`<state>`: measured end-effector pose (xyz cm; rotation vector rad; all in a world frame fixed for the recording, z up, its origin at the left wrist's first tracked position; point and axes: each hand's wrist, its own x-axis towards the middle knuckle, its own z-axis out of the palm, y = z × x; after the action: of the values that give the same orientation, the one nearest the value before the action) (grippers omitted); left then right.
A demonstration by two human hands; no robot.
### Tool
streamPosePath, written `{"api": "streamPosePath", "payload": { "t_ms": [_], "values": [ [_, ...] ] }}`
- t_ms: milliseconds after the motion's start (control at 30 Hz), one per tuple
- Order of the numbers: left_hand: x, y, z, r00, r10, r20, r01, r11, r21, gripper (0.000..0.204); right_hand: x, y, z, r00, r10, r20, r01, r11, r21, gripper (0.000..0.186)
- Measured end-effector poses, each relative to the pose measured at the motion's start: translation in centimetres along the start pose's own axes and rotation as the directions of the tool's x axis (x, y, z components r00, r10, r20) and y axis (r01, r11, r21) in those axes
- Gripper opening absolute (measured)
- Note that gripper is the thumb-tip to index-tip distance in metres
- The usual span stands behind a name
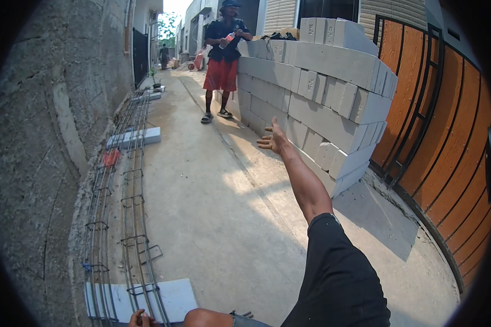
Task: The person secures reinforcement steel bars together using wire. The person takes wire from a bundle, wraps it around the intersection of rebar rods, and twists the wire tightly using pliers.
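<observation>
My right hand (274, 138) reaches forward at the end of a stretched arm in a dark sleeve. Its fingers are spread, and it holds nothing. Beyond it, a person (222, 52) in a dark top and red shorts stands by a stack of pale blocks (333, 109), holding a plastic bottle (227, 40). At the lower edge, my left hand (142, 318) shows only in part, beside my knee. Its fingers look curled close to the ends of a steel rebar cage (130, 240); anything inside them is hidden. The cage lies lengthwise along the left wall.
Pale blocks (180, 294) lie under the rebar, with another block (147, 136) farther up. A rough grey wall (33, 136) borders the left side. An orange slatted gate (442, 136) stands at right. Another person (164, 56) is far down the concrete lane (202, 218).
</observation>
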<state>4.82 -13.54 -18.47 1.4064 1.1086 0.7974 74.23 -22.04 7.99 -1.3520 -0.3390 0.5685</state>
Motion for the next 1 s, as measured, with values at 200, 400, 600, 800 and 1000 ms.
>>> {"api": "streamPosePath", "payload": {
  "t_ms": [200,400,600,800,1000],
  "values": [
    [-4.3,2.3,-2.4,0.945,-0.026,-0.326,0.021,1.000,-0.021,0.021,-6.8,12.4,3.2,0.999,-0.020,0.039,0.024,0.994,-0.111,0.056],
    [-10.3,2.5,-0.7,0.767,-0.230,-0.599,0.030,0.945,-0.325,0.026,-24.9,28.6,6.5,0.706,0.462,0.537,0.112,0.676,-0.729,0.039],
    [-17.5,-3.1,4.7,0.537,-0.428,-0.727,0.060,0.879,-0.473,0.027,-32.3,38.6,8.3,0.574,0.377,0.727,0.540,0.493,-0.682,0.040],
    [-18.0,-6.2,9.6,0.501,-0.668,-0.550,0.122,0.684,-0.719,0.029,-34.4,42.1,7.8,0.185,0.749,0.636,0.904,0.125,-0.410,0.051],
    [-14.7,-6.5,10.8,0.708,-0.632,-0.315,0.190,0.600,-0.777,0.034,-38.0,45.3,6.2,0.252,0.808,0.533,0.890,0.023,-0.455,0.051]
  ]
}}
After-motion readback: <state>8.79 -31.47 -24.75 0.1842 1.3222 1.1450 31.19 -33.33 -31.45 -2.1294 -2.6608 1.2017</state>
